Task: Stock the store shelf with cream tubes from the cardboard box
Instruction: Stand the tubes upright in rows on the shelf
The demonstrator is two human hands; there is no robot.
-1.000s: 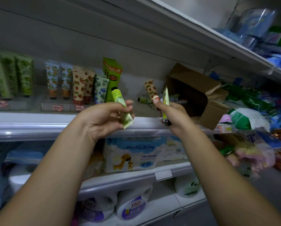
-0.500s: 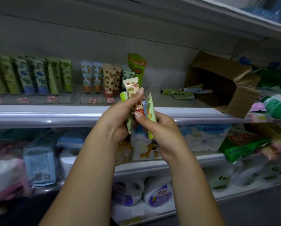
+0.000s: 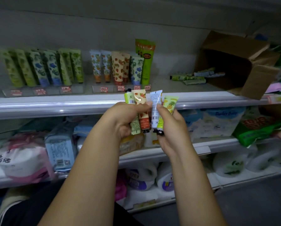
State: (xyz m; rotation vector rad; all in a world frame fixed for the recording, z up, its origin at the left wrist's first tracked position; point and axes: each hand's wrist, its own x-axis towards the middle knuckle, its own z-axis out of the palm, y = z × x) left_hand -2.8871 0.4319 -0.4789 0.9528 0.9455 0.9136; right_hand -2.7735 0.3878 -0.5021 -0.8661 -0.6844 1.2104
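My left hand [image 3: 126, 118] grips two cream tubes in front of the shelf edge: a green tube [image 3: 129, 99] and a strawberry-print tube [image 3: 141, 101]. Close beside it, my right hand [image 3: 172, 128] holds a pale blue tube [image 3: 155, 103] and a yellow pineapple-print tube [image 3: 170, 103], caps pointing down. Rows of stocked tubes [image 3: 117, 67] stand upright at the back of the shelf [image 3: 55, 103]. The cardboard box [image 3: 239, 62] lies on its side at the right of the shelf, with several loose tubes [image 3: 190, 77] spilling from its mouth.
Price tags [image 3: 104, 89] sit in front of the standing tubes. Below are shelves with tissue packs [image 3: 60, 144], baby-wipe packs [image 3: 218, 121] and toilet-paper rolls [image 3: 229, 163]. A green bag [image 3: 258, 129] lies at the right. Bare shelf surface lies between the standing tubes and the box.
My hands came together from apart, and the strawberry-print tube passed from my right hand to my left. The view shifted left, so the box now sits further right.
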